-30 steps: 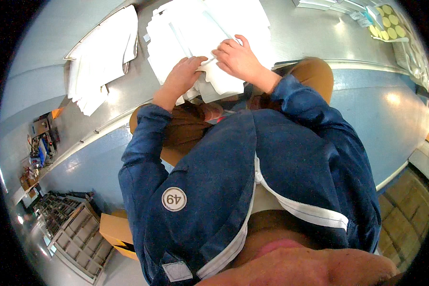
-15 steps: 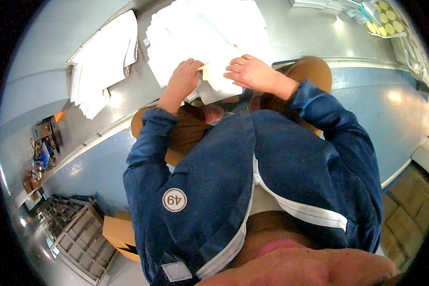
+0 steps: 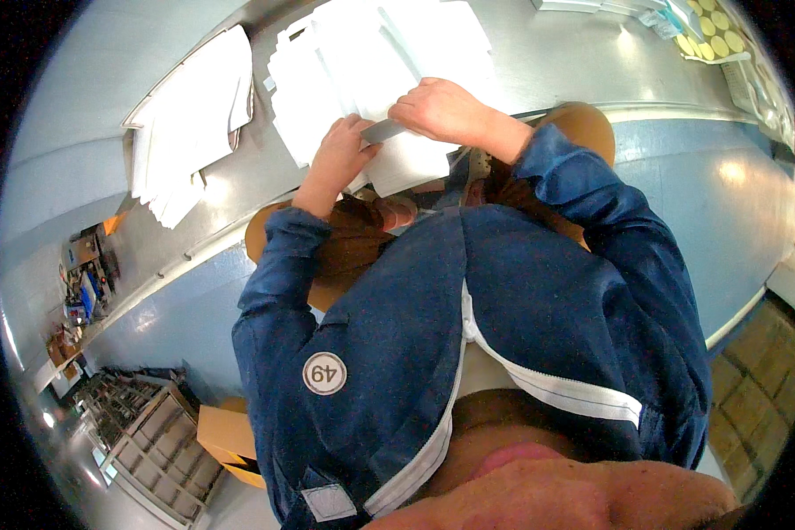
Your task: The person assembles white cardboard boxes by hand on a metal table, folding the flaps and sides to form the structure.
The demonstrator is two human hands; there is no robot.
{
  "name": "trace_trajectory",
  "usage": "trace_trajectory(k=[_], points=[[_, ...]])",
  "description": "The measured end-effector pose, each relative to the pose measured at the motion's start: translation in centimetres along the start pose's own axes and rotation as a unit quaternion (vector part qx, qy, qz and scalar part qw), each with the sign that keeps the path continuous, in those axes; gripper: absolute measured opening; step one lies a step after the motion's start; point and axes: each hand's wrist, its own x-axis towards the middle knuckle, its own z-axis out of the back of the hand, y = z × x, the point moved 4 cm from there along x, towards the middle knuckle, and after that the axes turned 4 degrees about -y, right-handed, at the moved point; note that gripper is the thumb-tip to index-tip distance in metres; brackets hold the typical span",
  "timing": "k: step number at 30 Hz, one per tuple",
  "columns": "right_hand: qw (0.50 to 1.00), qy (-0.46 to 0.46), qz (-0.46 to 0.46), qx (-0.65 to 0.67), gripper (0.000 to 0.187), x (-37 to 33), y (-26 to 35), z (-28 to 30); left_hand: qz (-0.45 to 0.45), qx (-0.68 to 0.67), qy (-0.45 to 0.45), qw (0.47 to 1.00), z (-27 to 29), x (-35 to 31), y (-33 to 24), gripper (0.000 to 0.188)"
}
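Observation:
On the metal table before me lies a pile of white die-cut card blanks (image 3: 327, 71), overexposed, so their details are washed out. My left hand (image 3: 337, 157) is closed at the near edge of the top blank, fingers bent over it. My right hand (image 3: 437, 109) grips the same blank a little further right, its fingers curled downward. Between the two hands a grey, shaded flap (image 3: 382, 132) of the blank stands raised. Creases run away from me across the top blank. The fingertips of both hands are partly hidden.
A second stack of white blanks (image 3: 190, 119) lies to the left on the metal table (image 3: 556, 62). At the far right is a tray with round yellow items (image 3: 715, 31). A brown carton (image 3: 230, 433) and a grey rack (image 3: 163, 450) stand at lower left.
My right hand has moved slightly left and away from me, its stretched fingers now curled on the blank. A grey flap now shows raised between my hands.

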Motion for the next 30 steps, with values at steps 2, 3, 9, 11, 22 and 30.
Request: trace_trajectory(k=[2,3,9,11,22,30], points=[[0.999,-0.009,0.014,0.034,0.025,-0.2,0.2,1.5,0.009,-0.015,-0.009,1.0,-0.1,-0.1,-0.1,0.037],[0.996,-0.052,0.039,0.067,0.027,-1.0,0.5,2.9,0.014,-0.022,-0.013,1.0,-0.2,-0.2,-0.1,0.037],[0.985,-0.085,-0.109,0.102,0.042,-9.4,-3.4,3.6,-0.014,0.008,-0.034,0.999,-0.9,0.1,0.4,0.037],[0.98,-0.093,-0.132,0.117,0.041,-10.0,-4.0,1.8,-0.012,0.002,-0.021,1.0,-0.9,0.0,0.4,0.038],[0.989,-0.115,-0.051,0.083,0.021,-7.5,-5.0,-0.7,-0.048,0.018,-0.001,0.999,-0.2,0.4,0.0,0.031],[0.962,0.103,-0.214,0.133,0.015,-3.5,-6.8,-0.5,-0.063,0.018,0.016,0.998,0.5,1.3,0.3,0.012]])
